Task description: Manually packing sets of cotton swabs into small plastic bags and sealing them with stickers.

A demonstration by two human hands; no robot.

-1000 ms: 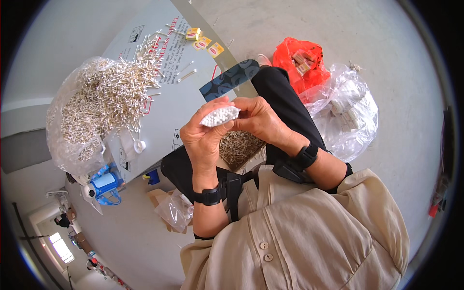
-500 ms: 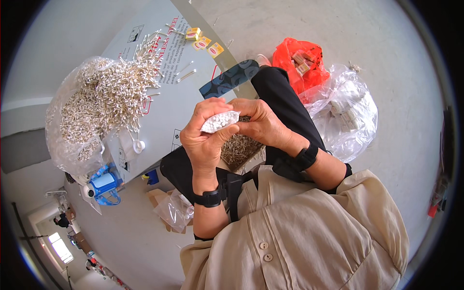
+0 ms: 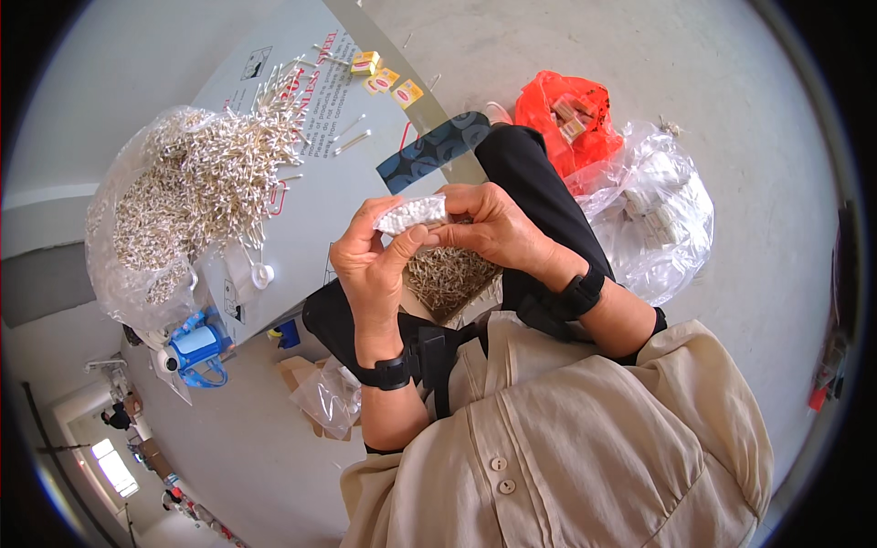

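Note:
A small clear packet of cotton swabs is held up in front of me, its white tips packed together and facing up. My left hand is closed on its left end, with thumb in front and fingers behind. The right end is pinched by my right hand, thumb below and fingers on top. Just beneath my hands, an open box full of loose cotton swabs rests at my lap, partly hidden by my right hand.
On the metal-topped table at left, a large clear bag spills a heap of swabs. Small yellow boxes lie near its far edge. A blue bottle stands nearer me. Red and clear plastic bags sit on the floor at right.
Both hands still hold the packet. It has tilted and turned more level, and my left hand has shifted slightly left, uncovering more of the box of loose swabs.

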